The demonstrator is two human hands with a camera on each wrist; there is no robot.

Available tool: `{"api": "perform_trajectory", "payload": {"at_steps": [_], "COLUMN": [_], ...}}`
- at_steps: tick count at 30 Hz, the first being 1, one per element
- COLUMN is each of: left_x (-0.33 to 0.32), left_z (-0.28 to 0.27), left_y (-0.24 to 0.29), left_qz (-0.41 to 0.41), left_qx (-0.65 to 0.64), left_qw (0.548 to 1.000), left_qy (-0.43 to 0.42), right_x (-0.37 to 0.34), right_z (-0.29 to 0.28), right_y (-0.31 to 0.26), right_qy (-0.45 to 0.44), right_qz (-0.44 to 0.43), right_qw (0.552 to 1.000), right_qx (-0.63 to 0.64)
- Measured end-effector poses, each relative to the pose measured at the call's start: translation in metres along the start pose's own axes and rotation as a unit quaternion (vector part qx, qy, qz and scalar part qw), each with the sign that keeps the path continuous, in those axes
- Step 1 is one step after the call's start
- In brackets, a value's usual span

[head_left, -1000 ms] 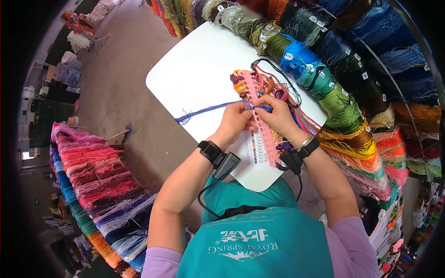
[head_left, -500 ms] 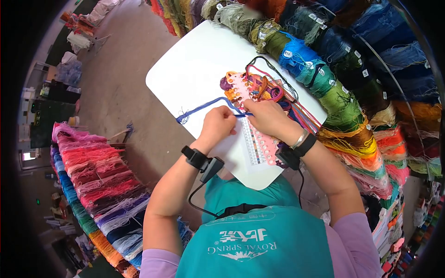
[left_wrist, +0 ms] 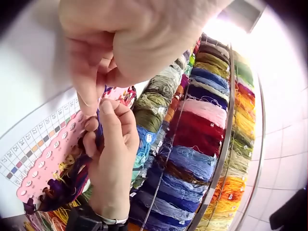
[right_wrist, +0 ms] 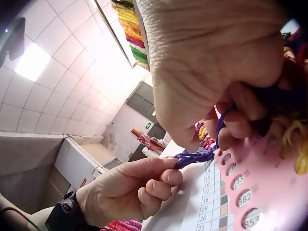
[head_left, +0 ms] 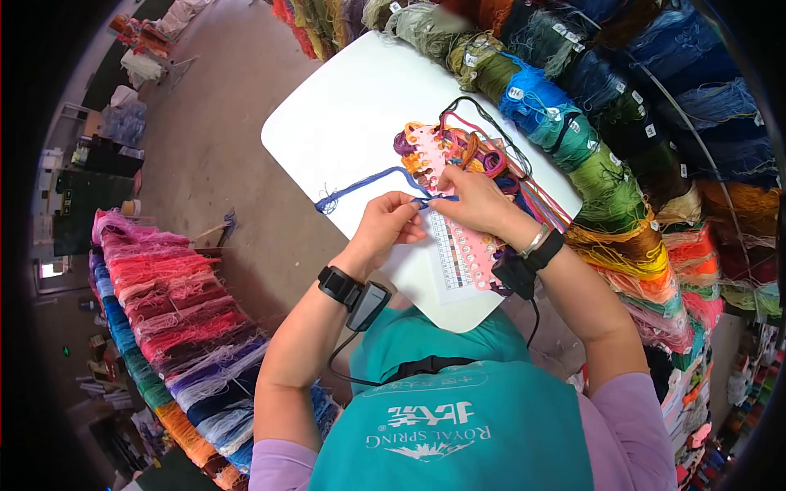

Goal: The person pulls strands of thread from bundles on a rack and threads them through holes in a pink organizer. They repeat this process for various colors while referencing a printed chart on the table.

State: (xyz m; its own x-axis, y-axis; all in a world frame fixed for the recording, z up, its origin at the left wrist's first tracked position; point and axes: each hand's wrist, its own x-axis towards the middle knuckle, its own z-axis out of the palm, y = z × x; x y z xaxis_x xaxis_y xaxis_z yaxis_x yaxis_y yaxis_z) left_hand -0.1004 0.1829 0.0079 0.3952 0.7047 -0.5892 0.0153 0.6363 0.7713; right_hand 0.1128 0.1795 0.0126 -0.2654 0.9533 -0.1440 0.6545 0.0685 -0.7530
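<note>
I see the blue thread (right_wrist: 195, 158) at the edge of the pink card (right_wrist: 269, 180), over the white board (head_left: 344, 114), with coloured threads looped through the card's far holes and a chart (right_wrist: 198, 211) alongside. I watch the left hand (head_left: 385, 225) pinch that thread, thumb uppermost, while the right hand (head_left: 481, 201) arches over the card, fingers curled round it too.
</note>
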Motion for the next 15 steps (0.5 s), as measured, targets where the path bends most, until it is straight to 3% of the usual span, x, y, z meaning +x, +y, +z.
{"api": "perform_trajectory", "payload": {"at_steps": [5,9,11,15], "left_x": [-0.001,-0.003,0.000,0.010], "left_z": [0.010,0.012,0.016,0.031], "left_y": [-0.002,-0.002,-0.003,-0.005], "left_qz": [0.019,-0.007,0.003,0.033], "left_qx": [-0.009,-0.056,-0.060,-0.019], "left_qw": [0.998,0.991,0.994,0.999], "left_qy": [-0.063,-0.123,-0.087,-0.007], "right_x": [-0.001,-0.002,0.000,0.008], "right_z": [0.005,0.004,0.001,0.002], "right_y": [0.004,0.005,0.003,0.016], "right_qy": [0.035,0.012,-0.021,-0.014], "right_qz": [-0.022,0.019,0.062,0.060], "right_qw": [0.999,0.999,0.993,0.994], "right_qx": [-0.006,0.039,0.095,0.088]}}
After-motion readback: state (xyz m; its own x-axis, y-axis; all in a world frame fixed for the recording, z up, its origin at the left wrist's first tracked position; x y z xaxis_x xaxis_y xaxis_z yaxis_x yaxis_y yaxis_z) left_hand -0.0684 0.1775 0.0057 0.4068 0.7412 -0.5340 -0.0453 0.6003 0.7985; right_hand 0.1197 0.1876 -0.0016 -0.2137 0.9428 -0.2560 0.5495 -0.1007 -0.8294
